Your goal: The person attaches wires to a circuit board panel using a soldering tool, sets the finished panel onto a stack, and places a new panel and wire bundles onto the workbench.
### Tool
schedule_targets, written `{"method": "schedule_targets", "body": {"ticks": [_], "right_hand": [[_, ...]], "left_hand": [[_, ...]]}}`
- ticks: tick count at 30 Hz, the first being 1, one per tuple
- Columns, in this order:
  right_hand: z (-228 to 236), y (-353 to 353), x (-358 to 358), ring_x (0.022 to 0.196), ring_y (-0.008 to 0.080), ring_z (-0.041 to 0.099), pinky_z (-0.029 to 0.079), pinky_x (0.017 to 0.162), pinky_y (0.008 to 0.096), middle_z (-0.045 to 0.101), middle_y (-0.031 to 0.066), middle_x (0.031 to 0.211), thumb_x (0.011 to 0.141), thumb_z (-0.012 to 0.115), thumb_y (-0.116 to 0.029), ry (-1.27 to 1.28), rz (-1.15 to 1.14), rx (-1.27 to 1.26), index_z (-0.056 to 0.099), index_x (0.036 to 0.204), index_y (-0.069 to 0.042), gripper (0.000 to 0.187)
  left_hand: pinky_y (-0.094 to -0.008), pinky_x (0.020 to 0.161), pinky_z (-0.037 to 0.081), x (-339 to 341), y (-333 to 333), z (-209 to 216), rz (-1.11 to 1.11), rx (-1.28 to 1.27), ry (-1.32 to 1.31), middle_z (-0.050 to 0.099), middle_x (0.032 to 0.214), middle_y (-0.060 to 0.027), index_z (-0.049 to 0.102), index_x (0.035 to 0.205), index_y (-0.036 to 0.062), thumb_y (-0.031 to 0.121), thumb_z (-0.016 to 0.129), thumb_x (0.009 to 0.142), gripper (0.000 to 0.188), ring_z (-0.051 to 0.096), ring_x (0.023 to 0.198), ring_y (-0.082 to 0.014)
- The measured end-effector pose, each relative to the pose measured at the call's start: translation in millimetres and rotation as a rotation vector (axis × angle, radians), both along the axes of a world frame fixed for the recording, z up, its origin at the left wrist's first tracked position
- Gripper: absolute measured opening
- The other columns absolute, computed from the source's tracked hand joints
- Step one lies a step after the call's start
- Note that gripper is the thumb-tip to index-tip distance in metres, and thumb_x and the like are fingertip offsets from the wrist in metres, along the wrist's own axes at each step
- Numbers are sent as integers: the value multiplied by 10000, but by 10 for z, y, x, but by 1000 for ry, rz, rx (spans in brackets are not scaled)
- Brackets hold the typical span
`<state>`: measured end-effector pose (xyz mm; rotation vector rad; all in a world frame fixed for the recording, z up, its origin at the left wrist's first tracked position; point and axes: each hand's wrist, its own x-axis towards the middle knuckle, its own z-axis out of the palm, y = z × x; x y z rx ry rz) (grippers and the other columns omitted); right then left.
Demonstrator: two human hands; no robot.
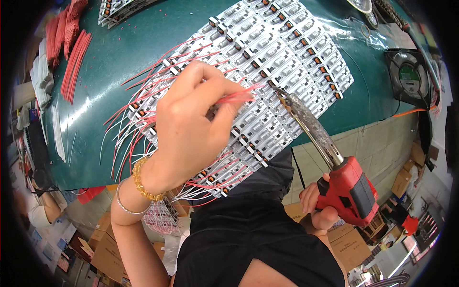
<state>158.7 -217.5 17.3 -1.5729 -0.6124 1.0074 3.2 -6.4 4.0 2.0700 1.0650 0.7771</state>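
A large panel of white circuit boards [287, 62] with rows of small parts lies across the table. Over its middle, my left hand [193, 115] is closed in a pinch on several thin red wires [239, 97], their tips pointing right. My right hand [318, 208] grips a red and black soldering gun [351, 191], whose long metal tip reaches up-left to the boards, close to the wire ends. Red and white wires [143, 79] stick out from the panel's left side, and others [191, 191] hang at its near edge. Part of the panel is hidden under my left hand.
On the green table [124, 43], bundles of red wires [76, 64] and white wires [57, 134] lie at the left. A stack of boards [124, 9] sits at the far edge. A black fan [409, 79] stands at the right. Cardboard boxes [349, 246] are on the floor below.
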Motion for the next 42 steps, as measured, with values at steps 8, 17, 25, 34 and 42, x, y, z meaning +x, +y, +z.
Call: {"method": "schedule_targets", "body": {"ticks": [8, 17, 25, 34, 42], "right_hand": [[-264, -540, 223, 380, 109, 437, 372, 440, 254, 405, -43, 464, 731, 585, -663, -140, 86, 7, 432, 1211, 20, 849], [-228, -463, 212, 867, 227, 599, 482, 812, 344, 621, 99, 966, 797, 561, -611, -295, 174, -217, 604, 1033, -13, 645], [-389, -662, 248, 394, 113, 450, 368, 451, 253, 407, -43, 463, 717, 607, -657, 142, -47, 21, 472, 1163, -13, 794], [-109, -163, 108, 392, 103, 434, 374, 460, 246, 399, -50, 465, 750, 537, -690, -4, 106, 63, 411, 1247, 11, 868], [-48, -144, 39, 391, 103, 432, 384, 464, 247, 401, -47, 468, 751, 518, -708, -11, 5, 46, 399, 1250, 23, 894]], "left_hand": [[-228, 493, 380, 83, -76, -1, -26, -83, 58, 533, 727, -54, 637, 743, -12, 3, 710, 707, 83, 495, 586, -114], [-243, 494, 392, 75, -79, -26, -21, -56, 79, 530, 715, -58, 633, 737, -13, 0, 703, 687, 88, 503, 583, -127], [-238, 497, 392, 87, -73, -9, -12, -57, 74, 530, 716, -62, 623, 718, -18, 8, 701, 691, 87, 502, 581, -125], [-293, 458, 417, 71, -86, -50, -30, 125, 39, 546, 812, -57, 633, 752, 33, -12, 667, 670, 100, 545, 522, -173], [-299, 466, 426, 24, -79, -57, -171, 201, 133, 538, 833, -56, 611, 773, 26, -13, 676, 678, 122, 558, 558, -192]]}}
